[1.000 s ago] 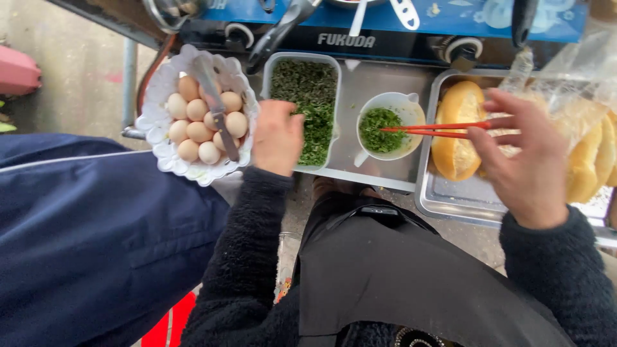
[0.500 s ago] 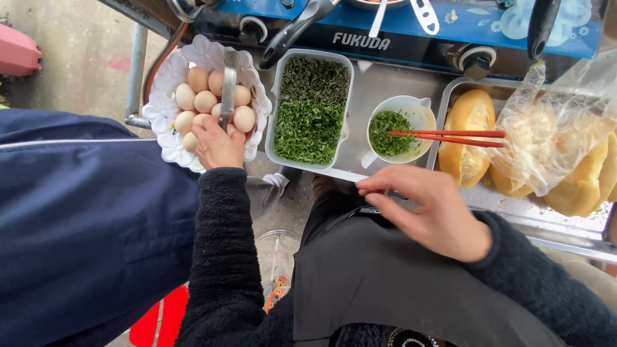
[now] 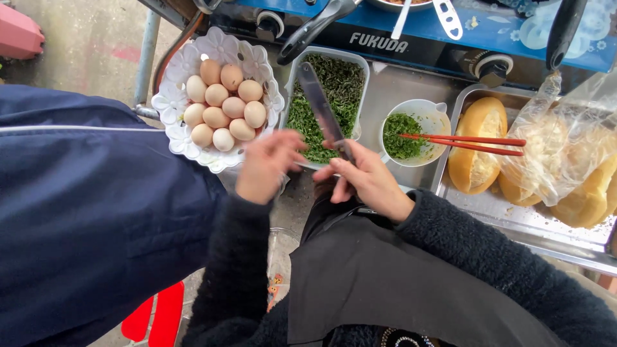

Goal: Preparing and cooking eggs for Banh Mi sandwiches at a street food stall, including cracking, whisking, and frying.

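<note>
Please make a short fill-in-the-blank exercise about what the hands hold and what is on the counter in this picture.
1. The right hand holds a ____ whose blade lies over the tub of chopped herbs.
2. The white scalloped bowl holds light brown ____.
3. A pair of red ____ rests across the small white cup.
4. The left hand holds ____.

Missing words: knife; eggs; chopsticks; nothing

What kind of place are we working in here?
Probably a street food stall: a gas stove at the counter's back, a bowl of eggs, bread rolls on a metal tray, pavement below. The right hand holds a knife.
</note>
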